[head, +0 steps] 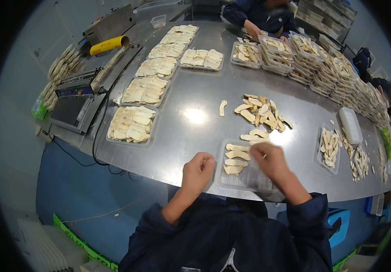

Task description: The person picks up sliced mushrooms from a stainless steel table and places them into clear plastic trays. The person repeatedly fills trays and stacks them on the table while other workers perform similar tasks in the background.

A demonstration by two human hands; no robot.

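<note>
A clear plastic tray (260, 180) lies on the steel table by its front edge. Down its left side runs a column of several pale, dried-looking mushroom slices (238, 155); its right part shows bare plastic. Just left of the tray is my left hand (198, 170), fingers curled to the thumb, with nothing visible in it. My right hand (270, 161) hangs over the tray's upper right, fingertips by the top slice; blur hides whether it pinches anything. Beyond the tray are a few loose slices (254, 136), a heap of slices (263, 111) and a single slice (223, 108).
Filled trays (132, 125) form a row on the left, beside a tray-sealing or wrapping machine (74, 102) with a black cable. Stacked trays of slices (334, 71) line the right. A person (260, 17) handles trays across the table. A part-filled tray (329, 148) sits right.
</note>
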